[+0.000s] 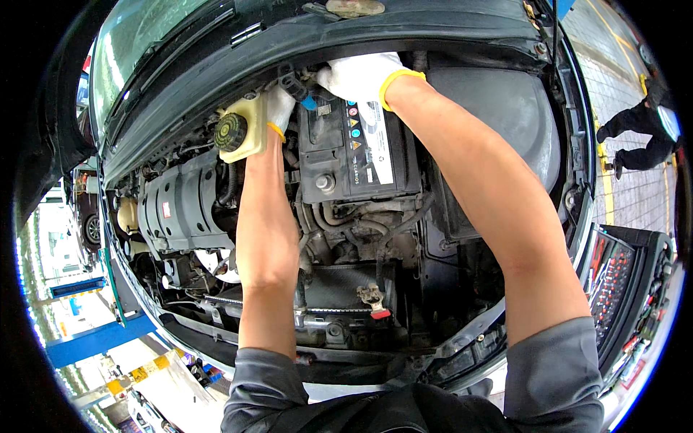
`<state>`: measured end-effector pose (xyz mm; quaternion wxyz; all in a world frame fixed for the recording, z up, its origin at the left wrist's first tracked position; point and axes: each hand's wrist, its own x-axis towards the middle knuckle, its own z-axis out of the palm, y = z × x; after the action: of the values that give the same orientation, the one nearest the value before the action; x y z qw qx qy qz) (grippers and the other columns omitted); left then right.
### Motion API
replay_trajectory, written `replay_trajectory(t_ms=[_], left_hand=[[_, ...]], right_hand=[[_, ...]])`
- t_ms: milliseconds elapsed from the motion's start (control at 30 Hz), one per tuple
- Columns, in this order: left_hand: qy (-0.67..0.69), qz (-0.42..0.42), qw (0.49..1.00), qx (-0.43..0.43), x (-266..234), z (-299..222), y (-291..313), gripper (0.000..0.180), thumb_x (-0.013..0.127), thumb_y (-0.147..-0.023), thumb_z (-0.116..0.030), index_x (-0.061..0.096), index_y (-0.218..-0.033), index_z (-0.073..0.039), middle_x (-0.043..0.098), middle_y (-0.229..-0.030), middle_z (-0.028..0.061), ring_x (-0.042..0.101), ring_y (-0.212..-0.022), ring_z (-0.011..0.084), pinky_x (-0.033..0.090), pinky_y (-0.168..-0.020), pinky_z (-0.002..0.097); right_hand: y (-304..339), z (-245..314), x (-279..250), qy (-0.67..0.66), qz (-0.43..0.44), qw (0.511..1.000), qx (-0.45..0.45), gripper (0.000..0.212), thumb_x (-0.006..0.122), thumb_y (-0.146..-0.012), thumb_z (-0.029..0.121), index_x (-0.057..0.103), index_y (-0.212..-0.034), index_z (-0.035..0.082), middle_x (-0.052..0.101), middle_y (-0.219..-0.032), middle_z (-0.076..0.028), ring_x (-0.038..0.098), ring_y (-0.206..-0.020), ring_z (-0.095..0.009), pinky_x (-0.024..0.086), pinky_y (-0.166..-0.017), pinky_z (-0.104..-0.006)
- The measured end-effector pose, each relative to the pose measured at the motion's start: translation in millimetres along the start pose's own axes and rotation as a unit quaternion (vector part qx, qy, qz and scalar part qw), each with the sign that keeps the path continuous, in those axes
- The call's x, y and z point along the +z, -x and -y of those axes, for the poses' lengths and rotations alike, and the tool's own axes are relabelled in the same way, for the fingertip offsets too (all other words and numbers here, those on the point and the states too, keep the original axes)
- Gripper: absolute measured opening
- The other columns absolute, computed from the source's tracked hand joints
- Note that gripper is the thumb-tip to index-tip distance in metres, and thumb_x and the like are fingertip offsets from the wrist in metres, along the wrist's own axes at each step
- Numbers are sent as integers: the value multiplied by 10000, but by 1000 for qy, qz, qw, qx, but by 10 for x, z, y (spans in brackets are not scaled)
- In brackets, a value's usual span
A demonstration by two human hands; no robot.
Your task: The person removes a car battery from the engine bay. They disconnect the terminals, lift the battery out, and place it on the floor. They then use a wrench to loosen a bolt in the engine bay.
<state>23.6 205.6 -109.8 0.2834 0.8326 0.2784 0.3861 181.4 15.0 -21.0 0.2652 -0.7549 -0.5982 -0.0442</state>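
Observation:
A black car battery [401, 169] with a white label and a round post near its front edge sits in the engine bay. My right hand [361, 76], in a white glove with a yellow cuff, reaches over the battery's far end. Its fingers curl beside the black cable fitting there, and what they grip is hidden. My left hand [281, 105], gloved alike, is behind the yellowish fluid reservoir [253, 124] with its dark cap; its fingers are hidden. Between the hands are a black connector [291, 84] and a small blue piece [310, 103].
A loose cable clamp with a red tab [377, 306] rests near the radiator [339, 285]. Left is the engine cover [180, 198]; right, a large black housing [498, 115]. The cowl edge [325, 54] overhangs both hands. A tool case [610, 278] and another person [642, 130] are right.

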Motion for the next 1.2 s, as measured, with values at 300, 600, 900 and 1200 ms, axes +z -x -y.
replay_trajectory(t_ms=[300, 600, 900, 1200], left_hand=[[-86, -62, 994, 34, 15, -18, 45, 664, 575, -1082, -546, 570, -1566, -92, 587, -1591, 156, 499, -1477, 355, 354, -1265, 466], [-287, -68, 954, 43, 66, 301, 59, 586, 574, -1124, -406, 471, -1622, -114, 520, -1624, 160, 488, -1461, 338, 359, -1259, 437], [-487, -64, 865, 102, 44, 538, 10, 453, 542, -1108, -323, 665, -1472, -82, 647, -1522, 170, 563, -1436, 361, 415, -1223, 473], [-395, -75, 908, 121, 74, 280, 59, 432, 577, -1097, -301, 643, -1469, -93, 643, -1497, 165, 572, -1394, 361, 426, -1197, 471]], right_hand=[[3, 40, -70, -8, 49, 999, 15, 471, 646, -951, 411, 771, -1278, 97, 754, -1280, -199, 692, -1233, -394, 528, -1097, -508], [2, 29, -89, -6, 52, 999, 7, 455, 635, -946, 398, 786, -1267, 113, 754, -1326, -180, 710, -1232, -379, 557, -1076, -493], [-5, 56, -84, -8, 57, 998, 18, 424, 609, -960, 367, 789, -1263, 130, 760, -1319, -168, 716, -1224, -380, 566, -1058, -514], [25, -67, -33, -2, 56, 998, 26, 393, 604, -951, 342, 803, -1214, 128, 775, -1290, -153, 736, -1184, -373, 580, -1026, -514]])
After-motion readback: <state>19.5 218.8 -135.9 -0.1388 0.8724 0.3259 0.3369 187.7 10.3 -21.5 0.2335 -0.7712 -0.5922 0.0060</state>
